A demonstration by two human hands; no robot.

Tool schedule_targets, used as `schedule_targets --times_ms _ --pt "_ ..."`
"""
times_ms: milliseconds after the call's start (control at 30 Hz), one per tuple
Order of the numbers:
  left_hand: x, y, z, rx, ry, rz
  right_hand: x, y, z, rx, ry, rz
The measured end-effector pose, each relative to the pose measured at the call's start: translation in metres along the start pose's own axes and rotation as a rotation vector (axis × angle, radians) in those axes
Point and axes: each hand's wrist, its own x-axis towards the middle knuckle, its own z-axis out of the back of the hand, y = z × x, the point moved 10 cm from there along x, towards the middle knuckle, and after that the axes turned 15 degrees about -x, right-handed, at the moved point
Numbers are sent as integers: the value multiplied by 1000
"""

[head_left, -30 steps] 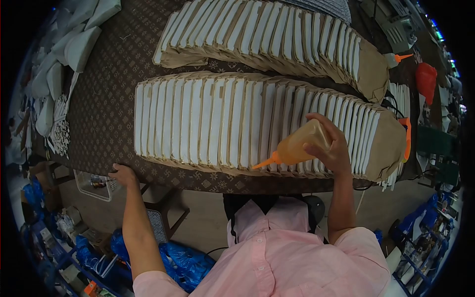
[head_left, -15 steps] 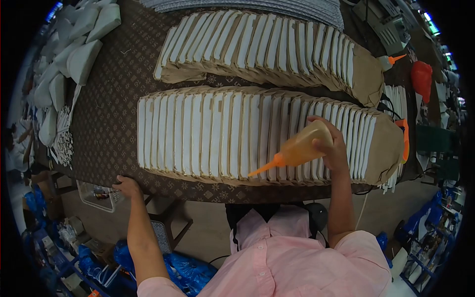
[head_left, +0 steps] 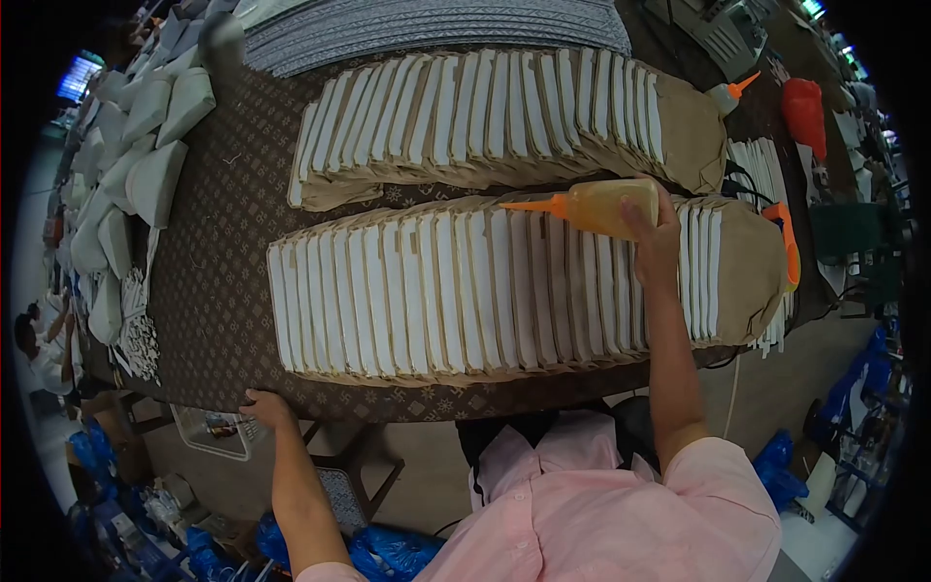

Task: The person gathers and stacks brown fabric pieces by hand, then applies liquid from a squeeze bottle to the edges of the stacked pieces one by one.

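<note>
My right hand (head_left: 657, 233) is wrapped round a glue bottle (head_left: 606, 209) of amber liquid. The bottle lies nearly level, its orange nozzle pointing left over the far edge of the near row of overlapping brown paper pieces with white strips (head_left: 407, 291). A second such row (head_left: 485, 107) lies behind it. My left hand (head_left: 267, 407) rests at the table's front edge, left of the near row; its fingers are partly apart and nothing shows in them.
On the patterned table (head_left: 213, 291), white padded pieces (head_left: 155, 184) are heaped at left. Grey sheets (head_left: 436, 34) lie at the back. At right are another orange-tipped bottle (head_left: 727, 95), a red object (head_left: 803, 114) and an orange-handled tool (head_left: 787, 247). A basket (head_left: 215, 434) hangs below.
My right hand has moved the bottle from the near row's front edge to its far edge, and the nozzle now points left rather than down-left. The camera view has shifted slightly.
</note>
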Motion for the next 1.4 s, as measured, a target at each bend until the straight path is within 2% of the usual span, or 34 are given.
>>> schedule_targets --times_ms 200,433,633,967,1400 --pt "4 1 1 73 -27 -36 3 9 -12 -167 23 60" --pt "-14 -10 4 4 17 22 5 11 -14 -167 75 72" --pt "-4 -5 1 -1 20 -2 8 8 -18 -122 110 76" --pt "10 5 -2 67 -13 -41 -3 15 -25 -228 248 73" --pt "11 10 -5 -4 28 24 -33 5 -28 -263 370 19"
